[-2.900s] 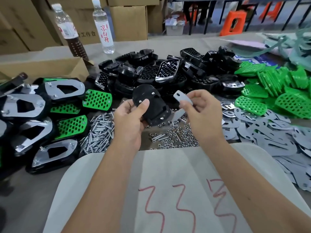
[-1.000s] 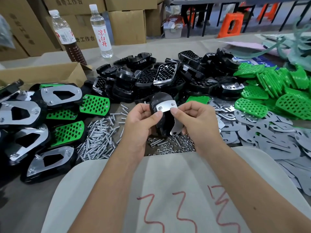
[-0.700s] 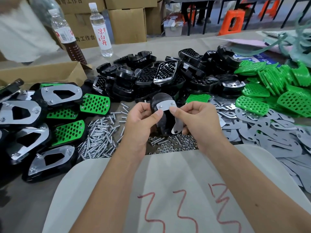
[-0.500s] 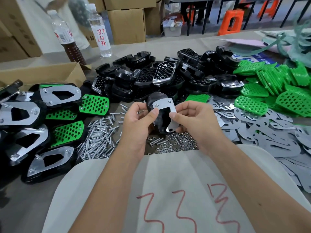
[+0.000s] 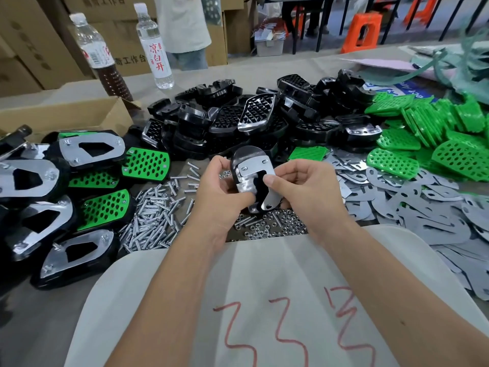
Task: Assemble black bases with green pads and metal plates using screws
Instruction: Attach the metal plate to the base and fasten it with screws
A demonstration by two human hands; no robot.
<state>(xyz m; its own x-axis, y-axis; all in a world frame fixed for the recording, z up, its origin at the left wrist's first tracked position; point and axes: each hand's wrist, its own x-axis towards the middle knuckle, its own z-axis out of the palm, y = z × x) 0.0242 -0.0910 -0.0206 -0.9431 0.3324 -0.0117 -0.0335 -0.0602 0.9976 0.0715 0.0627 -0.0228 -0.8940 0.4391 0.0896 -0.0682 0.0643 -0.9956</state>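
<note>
A: The plate (image 5: pixel 254 178) now sits on the base (image 5: pixel 246 154), no longer apart from it.
B: Where?
A: Above the table (image 5: pixel 291 67), both hands gripping: left hand (image 5: pixel 219 192) steadies it, right hand (image 5: pixel 304 189) presses the plate, likely aligning screw holes.
B: Around it?
A: Screws (image 5: pixel 153 221) and nuts (image 5: pixel 270 226) below, bases (image 5: pixel 238 120) behind, pads (image 5: pixel 436 133) right.

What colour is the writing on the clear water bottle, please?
Red, on a white label on the water bottle, seen in the head view.
</note>
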